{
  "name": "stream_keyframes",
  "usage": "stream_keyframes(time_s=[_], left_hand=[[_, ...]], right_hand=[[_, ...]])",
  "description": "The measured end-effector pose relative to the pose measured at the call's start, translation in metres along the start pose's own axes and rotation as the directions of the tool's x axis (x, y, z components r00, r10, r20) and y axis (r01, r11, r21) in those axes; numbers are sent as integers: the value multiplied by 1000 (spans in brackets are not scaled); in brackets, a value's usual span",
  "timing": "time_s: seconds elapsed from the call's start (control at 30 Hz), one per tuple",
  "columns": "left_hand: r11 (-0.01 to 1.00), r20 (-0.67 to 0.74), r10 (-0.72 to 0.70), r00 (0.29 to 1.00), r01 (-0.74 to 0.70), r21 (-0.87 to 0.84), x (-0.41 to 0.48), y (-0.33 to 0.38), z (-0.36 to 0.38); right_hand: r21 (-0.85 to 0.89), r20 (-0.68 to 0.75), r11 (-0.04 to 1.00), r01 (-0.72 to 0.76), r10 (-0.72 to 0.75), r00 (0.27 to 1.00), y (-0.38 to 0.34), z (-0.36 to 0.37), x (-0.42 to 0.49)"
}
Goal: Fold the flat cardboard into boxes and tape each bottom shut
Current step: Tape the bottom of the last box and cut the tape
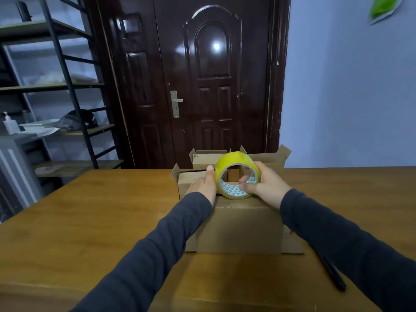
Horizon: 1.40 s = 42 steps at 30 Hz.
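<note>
A brown cardboard box stands in front of me on the wooden table, its closed side up and its flaps spread on the tabletop. A yellow tape roll stands upright on the box's far top edge. My right hand grips the roll, with fingers inside its core. My left hand lies flat on the box top to the left of the roll, thumb against the roll's edge. Whether tape is stuck to the box is hidden by my hands.
Three folded boxes with flaps up stand behind: one at left, one farther back, one at right. A black pen lies under my right sleeve. A dark door and metal shelves stand beyond the table.
</note>
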<state>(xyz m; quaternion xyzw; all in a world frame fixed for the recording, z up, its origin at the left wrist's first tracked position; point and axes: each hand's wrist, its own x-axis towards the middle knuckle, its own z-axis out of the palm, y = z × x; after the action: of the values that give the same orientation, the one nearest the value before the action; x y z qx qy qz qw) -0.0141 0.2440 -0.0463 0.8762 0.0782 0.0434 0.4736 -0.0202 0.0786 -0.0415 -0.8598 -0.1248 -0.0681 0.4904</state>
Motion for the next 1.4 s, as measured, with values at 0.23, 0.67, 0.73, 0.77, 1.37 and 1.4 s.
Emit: stream_keyframes(time_s=[0.23,0.67,0.73,0.77,1.37,1.4], left_hand=[[994,-23,38,999,-35,108,-2,-5,-1],[932,30,222,975,-221,288,1,-14,1],[928,34,226,974,-226,296,4,-16,0],[929,35,227,973,-227,294,6,-17,0],[832,112,257,960,-279,479,3,-14,0],[822,121,258,959,-284,494,2,-12,0]], right_hand=[[0,66,998,-56,56,996,-3,-5,7],[-245,64,967,-64,82,995,-13,-52,9],[-315,-9,947,-61,61,998,-12,-69,8],[-367,-59,928,-61,42,997,-12,-78,6],[-940,80,325,103,-86,993,11,-97,-27],[-942,79,321,101,-80,994,12,-97,-27]])
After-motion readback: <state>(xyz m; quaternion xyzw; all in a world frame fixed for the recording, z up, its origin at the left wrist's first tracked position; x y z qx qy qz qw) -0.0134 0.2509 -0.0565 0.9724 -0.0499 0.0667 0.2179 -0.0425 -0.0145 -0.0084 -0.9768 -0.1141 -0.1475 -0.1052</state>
